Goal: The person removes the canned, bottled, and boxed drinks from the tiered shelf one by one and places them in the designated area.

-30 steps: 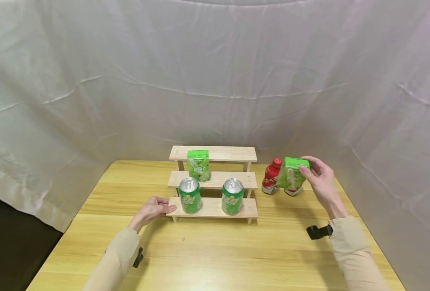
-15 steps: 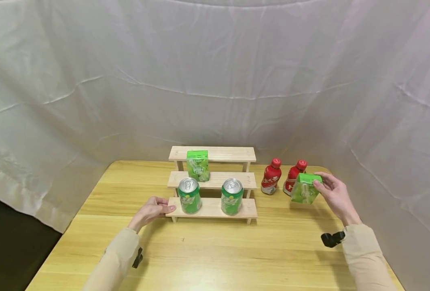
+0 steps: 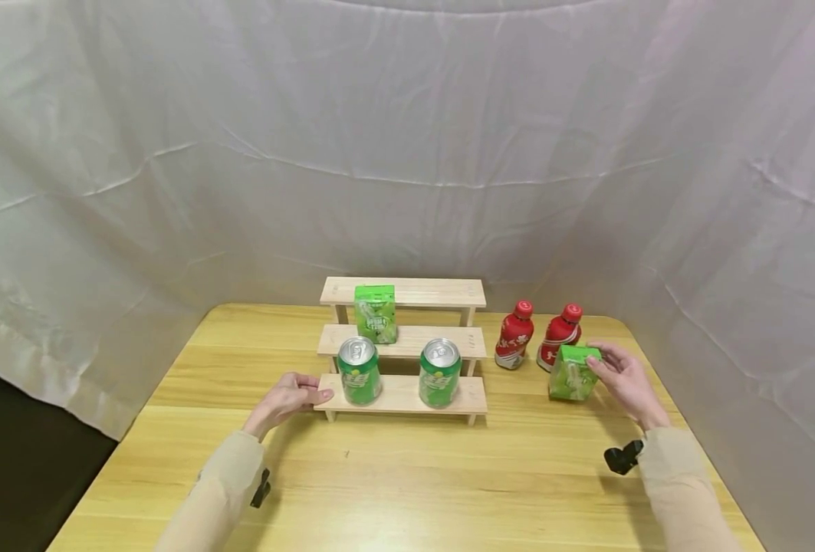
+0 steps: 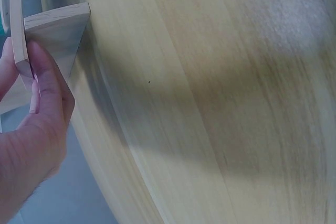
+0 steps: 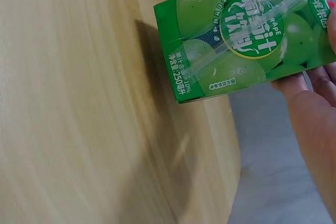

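My left hand [image 3: 286, 397] pinches the left end of the lowest board of a three-tier wooden stand [image 3: 400, 392]; in the left wrist view the board [image 4: 20, 35] lies between thumb and fingers. At the right, my right hand [image 3: 629, 386] grips a green grape juice carton [image 3: 573, 377] by its upper right side. The carton is upright, low at the tabletop in front of a red bottle [image 3: 563, 331]; whether its base touches the wood I cannot tell. Its printed front and wrapped straw show in the right wrist view, where the fingers are partly cut off.
Another green juice carton [image 3: 376, 316] stands on the middle tier, left of centre. Two green soda cans, one left [image 3: 359, 376] and one right [image 3: 440, 377], stand on the lowest tier. A second red bottle [image 3: 514, 337] is right of the stand. Grey curtain [image 3: 407, 153] encloses the table.
My right hand has brought the juice carton rightward from in front of the bottles, then down toward the tabletop, uncovering the right-hand bottle. The left hand has kept its place on the stand.
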A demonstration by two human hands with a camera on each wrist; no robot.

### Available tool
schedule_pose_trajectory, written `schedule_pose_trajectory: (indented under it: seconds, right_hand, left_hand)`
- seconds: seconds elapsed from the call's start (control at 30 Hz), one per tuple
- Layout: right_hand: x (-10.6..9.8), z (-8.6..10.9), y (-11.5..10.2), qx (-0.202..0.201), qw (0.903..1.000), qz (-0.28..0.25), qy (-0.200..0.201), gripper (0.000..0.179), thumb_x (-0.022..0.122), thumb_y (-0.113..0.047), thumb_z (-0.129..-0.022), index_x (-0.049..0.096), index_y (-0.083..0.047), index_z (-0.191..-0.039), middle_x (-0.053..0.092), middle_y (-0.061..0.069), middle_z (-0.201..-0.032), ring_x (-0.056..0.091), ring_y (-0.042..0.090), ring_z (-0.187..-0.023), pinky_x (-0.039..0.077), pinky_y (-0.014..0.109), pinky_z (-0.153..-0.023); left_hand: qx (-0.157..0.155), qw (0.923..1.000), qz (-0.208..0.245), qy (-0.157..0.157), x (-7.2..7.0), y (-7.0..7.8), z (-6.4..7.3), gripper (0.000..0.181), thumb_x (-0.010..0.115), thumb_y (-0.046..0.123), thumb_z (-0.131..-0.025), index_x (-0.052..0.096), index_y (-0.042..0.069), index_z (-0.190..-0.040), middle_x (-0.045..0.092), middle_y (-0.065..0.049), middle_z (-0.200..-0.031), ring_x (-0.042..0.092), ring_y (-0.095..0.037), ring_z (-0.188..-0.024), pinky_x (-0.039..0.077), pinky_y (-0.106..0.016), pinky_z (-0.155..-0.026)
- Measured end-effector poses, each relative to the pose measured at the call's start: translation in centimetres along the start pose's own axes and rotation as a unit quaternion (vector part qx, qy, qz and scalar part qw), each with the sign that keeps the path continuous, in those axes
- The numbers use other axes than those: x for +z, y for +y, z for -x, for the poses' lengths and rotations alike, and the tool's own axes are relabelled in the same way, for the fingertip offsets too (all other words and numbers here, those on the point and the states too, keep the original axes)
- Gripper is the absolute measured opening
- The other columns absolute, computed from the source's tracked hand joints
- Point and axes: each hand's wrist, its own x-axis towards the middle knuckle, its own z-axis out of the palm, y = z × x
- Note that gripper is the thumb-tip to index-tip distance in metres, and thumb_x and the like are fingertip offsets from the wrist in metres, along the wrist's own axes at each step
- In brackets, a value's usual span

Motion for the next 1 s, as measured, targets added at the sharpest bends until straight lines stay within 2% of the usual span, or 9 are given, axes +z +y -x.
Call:
schedule_pose_trajectory:
  seconds: [0.1, 0.23, 0.47, 0.67, 1.0]
  right_hand:
    - [-0.16, 0.01, 0.38, 0.005, 1.0000, 0.006, 0.004, 0.026, 0.057, -0.001, -0.100, 0.059, -0.007, -0.125, 0.067, -0.019, -0.109, 0.063, -0.008, -0.099, 0.053, 0.007, -0.085]
    - [-0.30, 0.06, 0.68, 0.011, 0.9999, 0.010, 0.005, 0.027, 0.057, -0.001, -0.100, 0.061, -0.016, -0.122, 0.066, -0.020, -0.110, 0.063, -0.008, -0.099, 0.052, 0.007, -0.085]
    - [-0.53, 0.04, 1.02, 0.020, 0.9997, -0.013, -0.003, 0.027, 0.056, 0.000, -0.100, 0.060, -0.013, -0.124, 0.067, -0.017, -0.108, 0.063, -0.006, -0.098, 0.054, 0.009, -0.085]
    - [-0.71, 0.04, 0.88, 0.026, 0.9992, -0.029, -0.009, 0.030, 0.054, -0.001, -0.101, 0.061, -0.026, -0.117, 0.066, -0.017, -0.110, 0.063, -0.006, -0.099, 0.053, 0.008, -0.085]
    - [-0.83, 0.12, 0.86, 0.059, 0.9981, -0.017, -0.006, 0.029, 0.055, -0.006, -0.102, 0.058, -0.029, -0.120, 0.065, -0.021, -0.112, 0.062, -0.008, -0.101, 0.053, 0.008, -0.086]
  left_hand:
    - [-0.001, 1.0000, -0.002, 0.001, 0.01, -0.07, -0.02, 0.045, 0.067, 0.010, -0.094, 0.050, -0.019, -0.124, 0.070, -0.006, -0.093, 0.066, -0.011, -0.081, 0.059, -0.033, -0.084]
    - [-0.003, 1.0000, -0.003, 0.002, 0.01, -0.14, -0.05, 0.046, 0.068, 0.010, -0.093, 0.050, -0.020, -0.124, 0.070, -0.006, -0.094, 0.067, -0.011, -0.082, 0.059, -0.032, -0.083]
    - [-0.006, 0.9999, -0.004, 0.007, 0.05, -0.10, -0.06, 0.048, 0.067, 0.009, -0.093, 0.048, -0.020, -0.126, 0.070, -0.009, -0.097, 0.066, -0.012, -0.082, 0.059, -0.032, -0.084]
    - [-0.003, 1.0000, -0.001, 0.005, 0.10, 0.10, -0.03, 0.047, 0.067, 0.009, -0.094, 0.048, -0.020, -0.126, 0.070, -0.008, -0.096, 0.067, -0.012, -0.083, 0.059, -0.035, -0.087]
    - [0.000, 1.0000, 0.000, 0.005, 0.12, 0.01, -0.01, 0.044, 0.067, 0.008, -0.094, 0.050, -0.020, -0.123, 0.069, -0.007, -0.094, 0.067, -0.012, -0.082, 0.059, -0.036, -0.087]
